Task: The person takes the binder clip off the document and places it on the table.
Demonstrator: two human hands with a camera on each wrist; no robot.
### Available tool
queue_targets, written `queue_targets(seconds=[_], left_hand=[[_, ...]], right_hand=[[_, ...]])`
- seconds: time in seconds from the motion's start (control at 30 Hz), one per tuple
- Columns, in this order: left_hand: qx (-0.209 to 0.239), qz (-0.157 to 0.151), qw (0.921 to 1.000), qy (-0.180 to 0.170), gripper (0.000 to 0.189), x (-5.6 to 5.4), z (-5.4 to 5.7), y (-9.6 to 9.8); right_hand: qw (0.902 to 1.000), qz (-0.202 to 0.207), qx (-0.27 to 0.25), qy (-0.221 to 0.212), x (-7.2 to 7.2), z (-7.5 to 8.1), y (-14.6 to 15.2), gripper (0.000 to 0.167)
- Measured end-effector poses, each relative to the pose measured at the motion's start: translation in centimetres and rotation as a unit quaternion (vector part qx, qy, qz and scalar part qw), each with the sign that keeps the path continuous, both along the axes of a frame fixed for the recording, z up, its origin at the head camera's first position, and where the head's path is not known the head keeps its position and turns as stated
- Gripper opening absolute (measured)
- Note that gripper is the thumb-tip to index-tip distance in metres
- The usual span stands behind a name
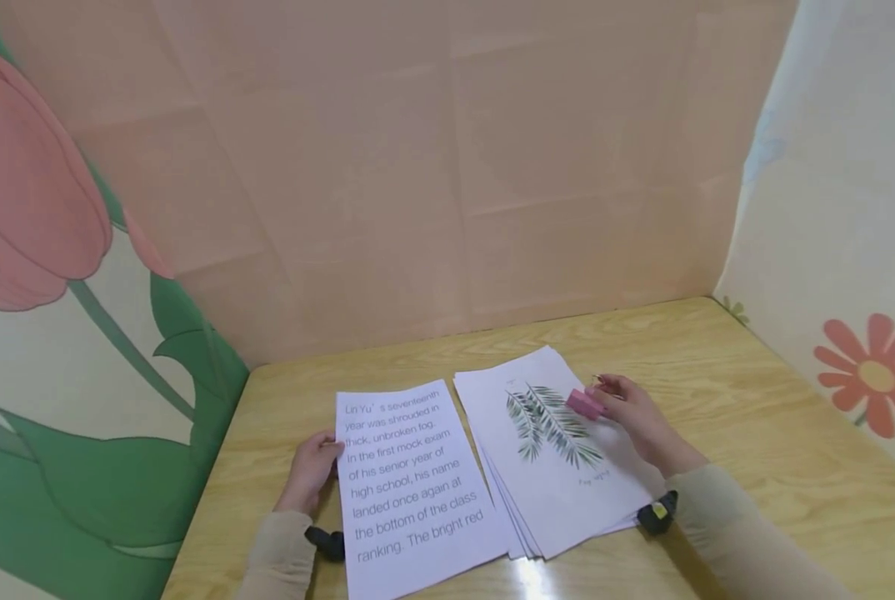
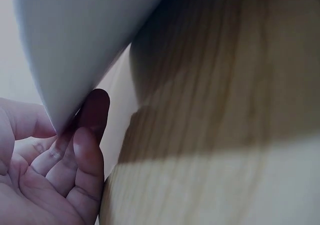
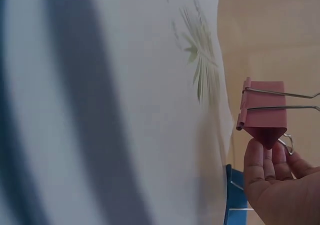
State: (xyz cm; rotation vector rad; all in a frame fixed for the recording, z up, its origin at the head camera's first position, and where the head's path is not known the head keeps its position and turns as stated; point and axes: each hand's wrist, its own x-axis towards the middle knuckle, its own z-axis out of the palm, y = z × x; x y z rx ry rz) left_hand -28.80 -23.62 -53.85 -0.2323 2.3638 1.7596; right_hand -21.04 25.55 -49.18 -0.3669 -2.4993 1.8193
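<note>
My left hand [image 1: 314, 468] pinches the left edge of a white sheet printed with large text [image 1: 410, 492]. In the left wrist view that sheet [image 2: 75, 40] rises at a slant over the wood, its corner between thumb and fingers. A pink binder clip [image 1: 585, 405] is in my right hand [image 1: 631, 415], over a stack of paper whose top page [image 1: 492, 417] bears a green palm-leaf print. The right wrist view has the pink clip [image 3: 267, 105] held from below by the fingertips, one wire handle lying along its side.
Under the stack's left side, several sheet edges [image 1: 518, 533] fan out. A blue binder clip [image 3: 236, 197] shows partly beside the paper in the right wrist view. The wooden table [image 1: 680, 350] meets a pink backdrop [image 1: 387, 208] behind and flower-patterned panels on both sides.
</note>
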Motion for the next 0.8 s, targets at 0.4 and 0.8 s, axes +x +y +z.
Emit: queue_targets(seconds=[0.4, 0.8], left_hand=[[0.004, -0.002, 0.9999, 0.011, 0.029, 0.1, -0.3, 0.0], [-0.003, -0.007, 0.9999, 0.011, 0.030, 0.1, -0.3, -0.1]], right_hand=[[0.9986, -0.004, -0.033, -0.040, 0.5, -0.8, 2.5, 0.082], [0.9980, -0.013, -0.043, -0.044, 1.1, -0.9, 3.1, 0.084]])
